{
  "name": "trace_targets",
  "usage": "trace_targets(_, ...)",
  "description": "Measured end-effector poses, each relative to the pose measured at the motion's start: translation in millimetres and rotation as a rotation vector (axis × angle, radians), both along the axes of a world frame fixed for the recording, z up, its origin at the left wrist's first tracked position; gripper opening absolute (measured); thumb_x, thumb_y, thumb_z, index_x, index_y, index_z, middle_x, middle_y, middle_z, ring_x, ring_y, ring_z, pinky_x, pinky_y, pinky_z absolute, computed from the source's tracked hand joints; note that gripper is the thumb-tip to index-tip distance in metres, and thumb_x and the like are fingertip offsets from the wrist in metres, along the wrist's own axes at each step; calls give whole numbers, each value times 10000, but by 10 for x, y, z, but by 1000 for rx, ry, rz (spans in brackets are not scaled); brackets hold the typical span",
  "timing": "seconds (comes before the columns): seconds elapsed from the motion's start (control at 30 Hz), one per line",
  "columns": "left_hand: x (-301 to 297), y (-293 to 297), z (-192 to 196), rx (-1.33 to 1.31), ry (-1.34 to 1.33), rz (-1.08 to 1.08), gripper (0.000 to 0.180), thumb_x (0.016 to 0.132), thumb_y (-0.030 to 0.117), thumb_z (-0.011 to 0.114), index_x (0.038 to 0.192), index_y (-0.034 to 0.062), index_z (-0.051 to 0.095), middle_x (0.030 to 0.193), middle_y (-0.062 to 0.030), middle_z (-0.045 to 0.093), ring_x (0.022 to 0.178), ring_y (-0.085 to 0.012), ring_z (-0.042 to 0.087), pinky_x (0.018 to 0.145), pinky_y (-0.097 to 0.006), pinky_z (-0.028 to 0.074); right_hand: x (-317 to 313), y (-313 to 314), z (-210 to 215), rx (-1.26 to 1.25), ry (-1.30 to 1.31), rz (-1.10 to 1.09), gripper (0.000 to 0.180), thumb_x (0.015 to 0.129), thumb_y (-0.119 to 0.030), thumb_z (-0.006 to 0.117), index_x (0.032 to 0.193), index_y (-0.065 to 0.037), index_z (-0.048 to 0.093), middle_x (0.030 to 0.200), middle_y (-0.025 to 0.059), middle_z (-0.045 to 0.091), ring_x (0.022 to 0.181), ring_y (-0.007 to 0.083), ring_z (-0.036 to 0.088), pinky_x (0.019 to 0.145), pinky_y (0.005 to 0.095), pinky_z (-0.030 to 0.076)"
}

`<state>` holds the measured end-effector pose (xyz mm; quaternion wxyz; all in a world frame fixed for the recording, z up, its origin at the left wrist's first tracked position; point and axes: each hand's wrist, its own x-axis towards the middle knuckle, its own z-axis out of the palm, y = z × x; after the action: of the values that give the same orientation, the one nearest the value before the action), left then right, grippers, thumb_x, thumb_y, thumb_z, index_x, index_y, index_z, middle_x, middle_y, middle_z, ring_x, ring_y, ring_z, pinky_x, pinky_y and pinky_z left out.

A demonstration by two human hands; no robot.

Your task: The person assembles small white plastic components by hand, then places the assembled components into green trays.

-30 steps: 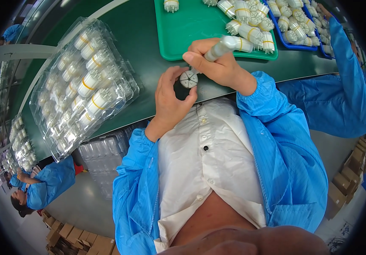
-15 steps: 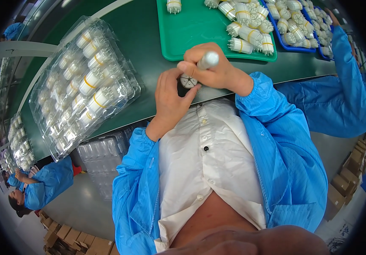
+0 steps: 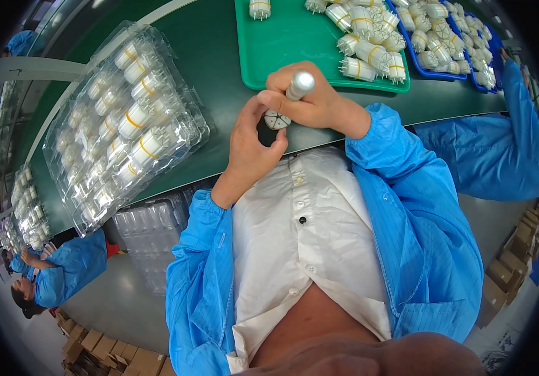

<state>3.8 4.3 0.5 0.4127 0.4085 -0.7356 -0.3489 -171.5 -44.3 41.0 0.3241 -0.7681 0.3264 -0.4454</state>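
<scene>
My left hand [image 3: 248, 143] curls its fingers and thumb around a white cylindrical part [image 3: 277, 120], whose round end with dark spoke-like slots faces up. Closed around a pale tool handle with a shiny rounded end [image 3: 300, 84] is my right hand [image 3: 313, 106]. It sits against the far side of the cylindrical part, and its fingers hide the tool's lower end. Both hands meet over the near edge of the dark green table [image 3: 219, 81].
Beyond my hands lies a green tray [image 3: 282, 56] with several white cylinders banded in yellow. Blue trays [image 3: 435, 73] of similar cylinders stand to the right, near a co-worker's blue sleeve [image 3: 517, 94]. A filled clear plastic blister tray [image 3: 185, 135] is at left.
The tool's handle has tilted slightly left and toward me. My left thumb has shifted a little down along the part. At the right, the co-worker's arm has moved outward.
</scene>
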Motion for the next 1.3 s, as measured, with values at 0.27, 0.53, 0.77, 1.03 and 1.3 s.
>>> trace_targets(0.27, 38, -8, 34, -58, -150, 64, 664, 718, 70, 818, 1281, 14, 469, 1124, -161, 594, 1088, -317, 598, 905, -411, 504, -36, 3, 83, 115, -108, -6, 389, 955, -155, 658, 635, -49, 462, 570, 29, 417, 521, 134, 368, 483, 333, 287)
trace_targets(0.53, 80, -46, -52, 14, 5, 9, 657, 747, 33, 781, 1311, -21, 449, 1219, -176, 618, 1122, -282, 625, 989, -374, 493, -7, -93, 45, 234, -101, 42, 389, 974, -166, 652, 649, -45, 477, 591, -7, 428, 558, 86, 372, 495, 301, 282)
trace_targets(0.77, 108, -16, -72, 2, -40, -6, 532, 774, 76, 754, 1248, -14, 529, 1173, -196, 620, 1045, -364, 627, 884, -422, 518, 18, -69, 65, 39, 47, 65, 365, 983, -142, 611, 652, -48, 487, 594, 10, 461, 546, 127, 411, 496, 338, 306)
trace_targets(1.03, 651, 5, 827, -428, -137, 166, 554, 810, 36, 717, 1325, -21, 523, 1266, -215, 600, 1111, -380, 609, 931, -432, 502, -207, 135, 326, 118, -496, -201, 328, 1013, -121, 571, 692, -61, 537, 671, 22, 553, 586, 92, 472, 532, 278, 376)
trace_targets(1.3, 1382, -686, 1139, -466, -603, 396, 371, 942, 67, 597, 1306, -1, 572, 1286, -209, 598, 1234, -398, 537, 1024, -469, 437, -220, 263, 104, 140, -423, -221, 342, 998, -118, 614, 674, -62, 523, 621, 6, 536, 552, 81, 475, 501, 261, 375)
